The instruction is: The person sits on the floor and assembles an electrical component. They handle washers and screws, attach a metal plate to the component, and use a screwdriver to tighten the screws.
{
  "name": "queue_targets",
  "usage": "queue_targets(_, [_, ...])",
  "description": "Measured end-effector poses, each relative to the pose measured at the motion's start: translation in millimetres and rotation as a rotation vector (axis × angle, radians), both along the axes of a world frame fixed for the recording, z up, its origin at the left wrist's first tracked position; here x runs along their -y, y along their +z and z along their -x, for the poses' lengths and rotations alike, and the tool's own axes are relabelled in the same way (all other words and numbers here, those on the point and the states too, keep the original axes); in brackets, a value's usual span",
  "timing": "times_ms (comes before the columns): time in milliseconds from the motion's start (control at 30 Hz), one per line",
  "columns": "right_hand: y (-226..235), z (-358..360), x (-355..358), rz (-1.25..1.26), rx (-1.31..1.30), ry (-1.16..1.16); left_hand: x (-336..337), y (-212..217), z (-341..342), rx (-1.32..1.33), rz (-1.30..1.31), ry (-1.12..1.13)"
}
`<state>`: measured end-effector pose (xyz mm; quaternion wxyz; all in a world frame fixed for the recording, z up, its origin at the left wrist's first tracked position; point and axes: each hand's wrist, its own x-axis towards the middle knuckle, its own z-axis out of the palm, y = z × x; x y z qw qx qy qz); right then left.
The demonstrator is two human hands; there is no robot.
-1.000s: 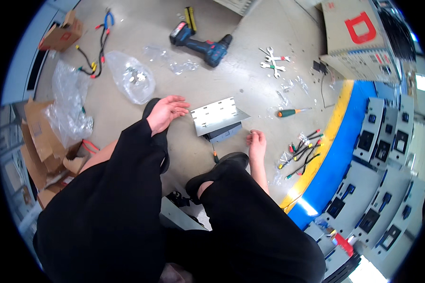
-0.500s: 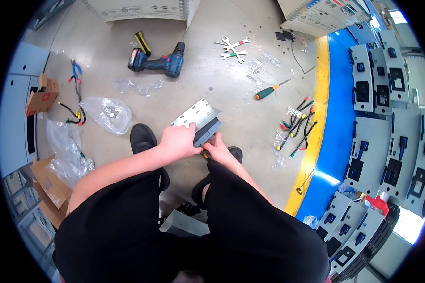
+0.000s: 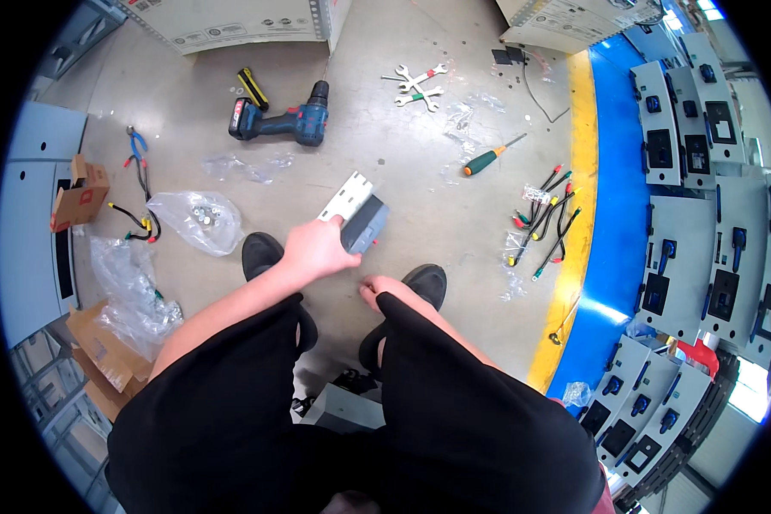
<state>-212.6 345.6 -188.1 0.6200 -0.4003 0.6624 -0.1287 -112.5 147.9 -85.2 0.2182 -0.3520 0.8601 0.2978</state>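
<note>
My left hand (image 3: pixel 313 250) grips a dark grey box-shaped electrical part (image 3: pixel 367 224) joined to a light slotted metal plate (image 3: pixel 346 197). It holds them tilted above the floor, in front of my shoes, with the thumb over the part's near side. A small red spot shows on the part's right edge. Apart from it, beside my right shoe (image 3: pixel 427 286), my right hand (image 3: pixel 380 293) is closed with curled fingers. Whatever it may hold is hidden.
Ahead lie a cordless drill (image 3: pixel 289 120), a yellow-black tool (image 3: pixel 253 89), wrenches (image 3: pixel 418 87) and a screwdriver (image 3: pixel 488 159). Black cables (image 3: pixel 546 221) lie right; a bag of small metal parts (image 3: pixel 199 218), pliers (image 3: pixel 137 139) and cardboard (image 3: pixel 103 343) lie left. Grey panels (image 3: pixel 677 265) line the far right.
My right hand has left the electrical part and moved down and slightly left, toward my right shoe. The left hand still holds the part and plate, now turned more steeply.
</note>
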Motion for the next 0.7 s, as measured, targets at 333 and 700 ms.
queue_targets(333, [-9,18,-8,0.320,-0.028,-0.327,74,-34,-38,-0.370,-0.673,0.551])
queue_targets(700, [-2,12,78,0.040,0.530,-0.996,107,-88,-109,-0.423,-1.075,0.788])
